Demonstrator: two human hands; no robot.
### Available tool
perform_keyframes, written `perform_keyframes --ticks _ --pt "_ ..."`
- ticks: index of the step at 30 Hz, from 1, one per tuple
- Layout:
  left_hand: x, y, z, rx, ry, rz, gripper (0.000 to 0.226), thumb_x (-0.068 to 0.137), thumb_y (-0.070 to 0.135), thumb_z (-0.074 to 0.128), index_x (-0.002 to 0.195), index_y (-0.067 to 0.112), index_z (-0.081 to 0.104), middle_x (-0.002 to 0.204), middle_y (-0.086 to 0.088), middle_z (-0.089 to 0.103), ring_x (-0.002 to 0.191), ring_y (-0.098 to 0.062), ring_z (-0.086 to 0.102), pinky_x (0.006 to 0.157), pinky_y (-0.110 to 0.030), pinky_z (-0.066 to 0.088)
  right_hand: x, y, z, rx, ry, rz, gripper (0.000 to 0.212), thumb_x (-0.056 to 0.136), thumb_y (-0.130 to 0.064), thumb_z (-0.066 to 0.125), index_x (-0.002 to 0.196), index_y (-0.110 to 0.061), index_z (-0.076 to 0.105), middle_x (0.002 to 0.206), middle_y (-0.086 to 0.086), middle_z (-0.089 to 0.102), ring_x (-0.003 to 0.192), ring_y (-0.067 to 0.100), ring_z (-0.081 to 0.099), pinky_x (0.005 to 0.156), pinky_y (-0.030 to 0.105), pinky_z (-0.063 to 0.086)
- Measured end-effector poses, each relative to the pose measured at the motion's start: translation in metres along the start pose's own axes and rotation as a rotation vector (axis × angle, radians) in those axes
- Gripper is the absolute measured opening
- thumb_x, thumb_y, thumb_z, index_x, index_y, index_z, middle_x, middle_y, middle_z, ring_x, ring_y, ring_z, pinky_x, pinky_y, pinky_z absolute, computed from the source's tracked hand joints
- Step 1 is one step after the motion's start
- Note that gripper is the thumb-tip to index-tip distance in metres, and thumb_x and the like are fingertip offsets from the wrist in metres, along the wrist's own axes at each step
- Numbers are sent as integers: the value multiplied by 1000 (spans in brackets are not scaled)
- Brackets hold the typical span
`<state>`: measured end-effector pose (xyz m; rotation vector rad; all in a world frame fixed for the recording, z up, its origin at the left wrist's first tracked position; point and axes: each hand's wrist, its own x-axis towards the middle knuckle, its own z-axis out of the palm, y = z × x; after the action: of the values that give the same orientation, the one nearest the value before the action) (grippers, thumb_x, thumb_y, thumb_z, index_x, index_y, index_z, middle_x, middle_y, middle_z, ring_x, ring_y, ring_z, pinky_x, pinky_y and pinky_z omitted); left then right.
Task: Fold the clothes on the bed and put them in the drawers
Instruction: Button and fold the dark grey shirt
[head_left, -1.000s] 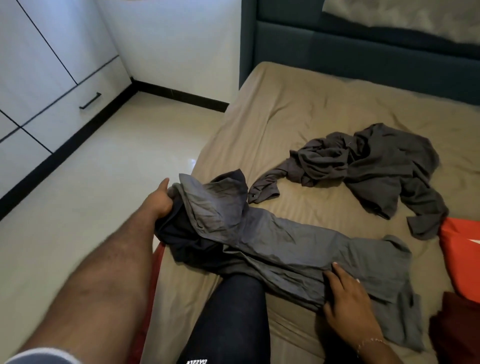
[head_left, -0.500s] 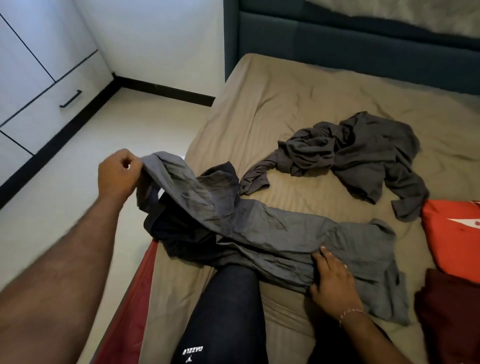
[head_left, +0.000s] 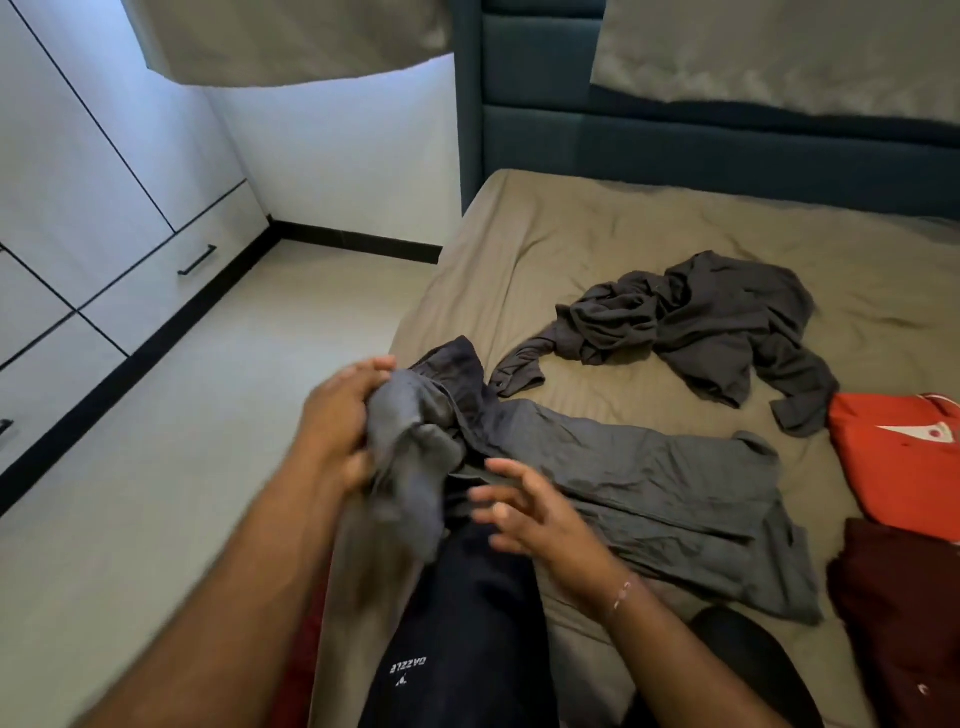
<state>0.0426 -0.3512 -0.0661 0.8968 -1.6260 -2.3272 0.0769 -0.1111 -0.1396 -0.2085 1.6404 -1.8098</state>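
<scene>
hands gathering a grey garment at the bed's edge

white drawers (head_left: 171, 270) line the left wall beside pale floor. the left hand (head_left: 337, 431) has its fingers curled round one bunched end of a grey garment (head_left: 613, 467). the right hand (head_left: 535, 514) hovers just beside it, fingers spread and holding nothing. the garment stretches rightward across the bed (head_left: 571, 234). beyond it lies a crumpled dark grey shirt (head_left: 701, 322); an orange garment (head_left: 893, 457) and a maroon one (head_left: 904, 597) lie at the right edge.

Home bedroom.
Bed (head_left: 597, 234) with padded headboard (head_left: 675, 140) sitting beside white wardrobe drawers (head_left: 171, 270); loose clothes (head_left: 701, 317) lying across the sheet.
</scene>
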Motion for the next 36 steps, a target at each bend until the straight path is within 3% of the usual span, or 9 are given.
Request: perform_keyframes --ticks 4,7,10,14,19,27,30,33,36 --pt "-45 -58 28 -198 75 -105 23 98 6 55 106 11 75 91 -17 78 80 -29 76 68 -40 62 -14 -7 32 77 -151 1 59 92 -19 76 143 -24 46 119 4 73 107 30 71 88 45 59" --pt "-61 -88 37 -135 -8 -52 26 100 5 53 113 15 73 83 -12 76 73 -25 72 59 -36 60 -26 1 30 178 161 125 23 97 -1 63 119 -4 58 84 16 70 64 26 67 60 35 56" --pt "-56 -110 37 110 -146 9 31 99 2 55 120 23 67 83 -7 73 67 -17 66 54 -28 55 -46 19 4 437 415 252 9 94 -4 66 102 -8 69 81 16 71 62 23 68 58 35 56" --pt "-19 -131 33 407 -81 35 23 100 8 58 113 24 68 90 -3 73 65 -6 67 58 -25 54 -74 37 -53 581 724 249 12 92 -5 71 101 -10 68 77 13 74 62 23 70 53 34 58" --pt "39 -134 34 752 -22 120 9 98 18 61 105 19 67 98 -5 71 94 -29 69 87 -43 58 -98 60 -119 555 1074 208 25 91 -9 75 108 -18 59 83 10 68 66 18 62 45 23 52" --pt "86 -133 55 1322 -193 403 45 91 30 66 133 16 60 130 -12 55 123 -34 53 102 -45 47 -92 78 -164 531 1301 -11 25 91 0 72 101 -20 61 86 6 64 68 17 59 56 28 50" --pt "89 -138 75 1475 -282 533 72 86 47 69 148 23 44 146 -11 42 136 -35 41 107 -50 44 -87 86 -174 442 1312 -66 25 97 -2 63 82 -23 62 71 2 60 62 18 53 48 21 47" --pt "96 -146 94 1816 -489 590 99 84 57 68 163 29 15 169 -9 9 152 -36 18 118 -56 29 -80 82 -182 208 1322 -63 11 98 -9 67 96 -19 70 92 3 71 89 23 65 78 33 58" --pt "105 -147 100 2013 -531 708 67 93 32 64 153 25 35 160 -12 24 142 -35 30 112 -51 36 -82 69 -197 -348 1266 -71 13 95 -8 72 107 -7 74 98 10 73 92 27 68 85 39 54"
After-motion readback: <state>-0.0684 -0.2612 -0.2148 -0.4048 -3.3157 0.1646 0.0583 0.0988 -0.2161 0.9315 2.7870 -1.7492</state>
